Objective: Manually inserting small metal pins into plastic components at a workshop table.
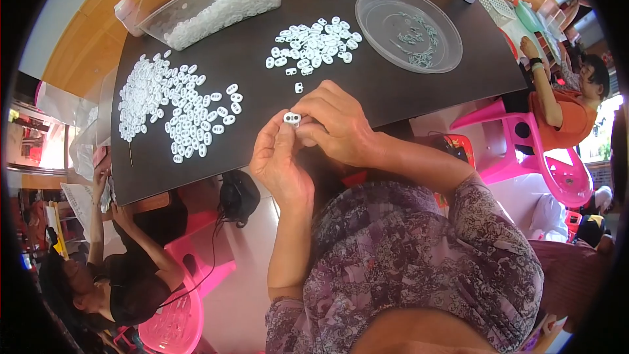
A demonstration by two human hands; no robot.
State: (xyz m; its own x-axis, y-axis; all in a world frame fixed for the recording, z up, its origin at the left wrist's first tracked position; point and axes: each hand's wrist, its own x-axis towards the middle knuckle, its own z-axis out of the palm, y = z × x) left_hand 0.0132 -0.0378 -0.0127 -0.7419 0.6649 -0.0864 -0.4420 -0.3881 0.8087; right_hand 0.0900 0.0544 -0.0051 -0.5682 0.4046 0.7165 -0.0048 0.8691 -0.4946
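In front of my body, near the table's edge, my left hand (pixel 280 160) is closed, thumb and fingers pinching a small white oval plastic piece (pixel 292 118) with two dark openings. My right hand (pixel 337 123) meets it from the other side, its fingers curled against the same piece; a second white bit shows just below, and I cannot tell if it is separate. One loose white piece (pixel 299 88) lies on the table just beyond my fingers. Farther out is a loose pile of similar white pieces (pixel 314 46).
Two larger spreads of white pieces (pixel 190 124) cover the table's left. Clear bins (pixel 226 16) of white parts stand at the back. A round clear tray (pixel 452 42) holds small grey-green parts. Co-workers sit at left (pixel 124 288) and right (pixel 563 105) near pink plastic chairs (pixel 511 134).
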